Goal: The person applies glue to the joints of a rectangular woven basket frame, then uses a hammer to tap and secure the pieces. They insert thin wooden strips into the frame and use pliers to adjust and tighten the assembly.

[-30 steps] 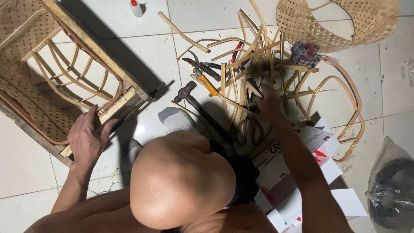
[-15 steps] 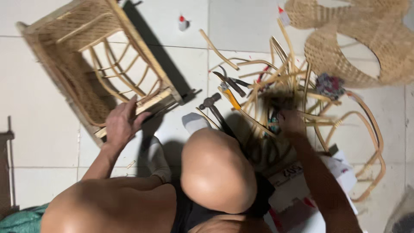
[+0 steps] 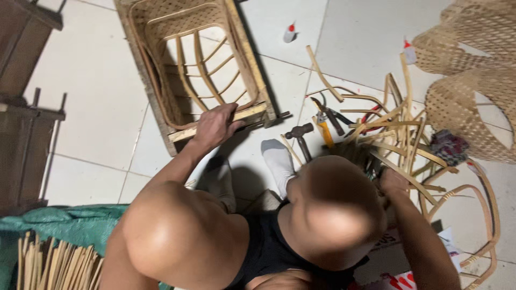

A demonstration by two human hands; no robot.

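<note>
My left hand [image 3: 215,126] grips the pale wooden front rail [image 3: 252,113] of a rattan chair frame [image 3: 156,102] lying on the tiled floor. My right hand [image 3: 393,182] reaches into a tangle of bent rattan strips [image 3: 400,126] on the right, fingers curled. My head hides part of it, so what it holds is unclear. A hammer [image 3: 300,134] and orange-handled pliers [image 3: 325,122] lie between the two hands. My foot in a white sock [image 3: 277,160] rests below the hammer.
Two woven cane shades [image 3: 473,80] fill the top right. Small glue bottles [image 3: 290,32] [image 3: 409,51] stand on the tiles. Dark wooden furniture [image 3: 21,107] lines the left edge. A green tarp [image 3: 70,223] with a bundle of cane sticks [image 3: 54,266] sits bottom left.
The view has shifted, so the chair frame now sits higher and more central. My left hand stays on the frame's rail. My right hand stays in the rattan pile.
</note>
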